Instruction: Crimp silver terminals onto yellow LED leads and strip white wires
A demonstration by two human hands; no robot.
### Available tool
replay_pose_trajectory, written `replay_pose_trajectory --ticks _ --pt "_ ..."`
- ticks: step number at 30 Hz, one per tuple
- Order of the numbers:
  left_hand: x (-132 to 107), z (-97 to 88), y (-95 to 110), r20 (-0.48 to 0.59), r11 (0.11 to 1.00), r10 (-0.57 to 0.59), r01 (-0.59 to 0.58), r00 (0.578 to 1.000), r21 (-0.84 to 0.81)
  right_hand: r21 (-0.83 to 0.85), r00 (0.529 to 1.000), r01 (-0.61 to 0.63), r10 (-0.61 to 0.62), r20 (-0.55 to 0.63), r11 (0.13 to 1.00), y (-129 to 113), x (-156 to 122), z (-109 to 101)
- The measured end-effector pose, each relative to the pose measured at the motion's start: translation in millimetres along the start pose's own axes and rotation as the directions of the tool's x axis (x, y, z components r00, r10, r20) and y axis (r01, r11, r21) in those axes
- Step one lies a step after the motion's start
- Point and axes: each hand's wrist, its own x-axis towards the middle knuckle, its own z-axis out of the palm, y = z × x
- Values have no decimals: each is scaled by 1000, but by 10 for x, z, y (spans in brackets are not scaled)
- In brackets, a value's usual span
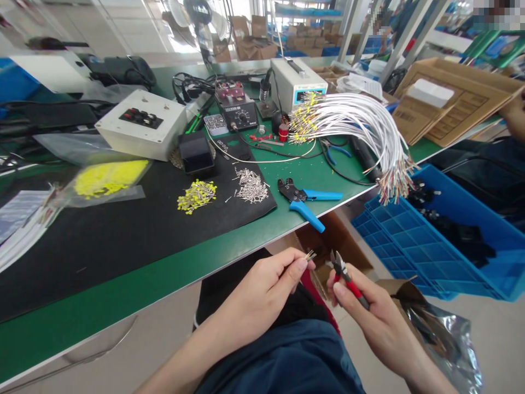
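Pinching the thin wire ends (310,255) between thumb and forefinger, your left hand (262,290) is holding them below the bench edge (229,249); they look light, springy, easily bent. Your right hand (371,314) is gripping red-handled cutters (344,273), blades just beside the tips.

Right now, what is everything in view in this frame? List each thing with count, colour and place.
wire ends: few strands, pale, pinched in left hand
side cutters: one, red handles, in right hand
crimping pliers: one, blue handles, bench edge
white cable bundle: one, draped over bench edge
yellow ferrule pile: one, black mat
metal terminal pile: one, silver, black mat
switch box: one, white, bench left
blue crate: one, floor right
left hand: below bench
right hand: below bench
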Motion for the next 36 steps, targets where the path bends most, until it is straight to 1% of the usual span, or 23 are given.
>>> replay_pose_trajectory --ticks 3,6,11,15,23,30,36 --pt "26 32 -21 7 999 9 -9 1000 -40 -61 995 94 -96 -28 994 -21 25 -18" --pt "42 61 -29 12 998 31 -30 999 -60 -98 992 123 -125 -12 987 -10 32 -27" --pt "53 87 -10 -3 998 67 -67 998 -9 -130 995 93 -89 35 987 2 -6 -53" --pt "87 102 -7 2 993 110 -110 994 34 -146 997 69 -62 51 987 10 -32 -69" --pt "95 134 -1 38 994 85 -88 996 63 -201 995 70 -53 88 977 15 -17 -60" --pt "103 133 11 63 994 58 -63 996 84 -212 992 70 -45 120 975 -5 21 -51" --pt "115 145 5 60 988 72 -79 996 130 -281 989 77 -38 141 957 -28 6 -88"
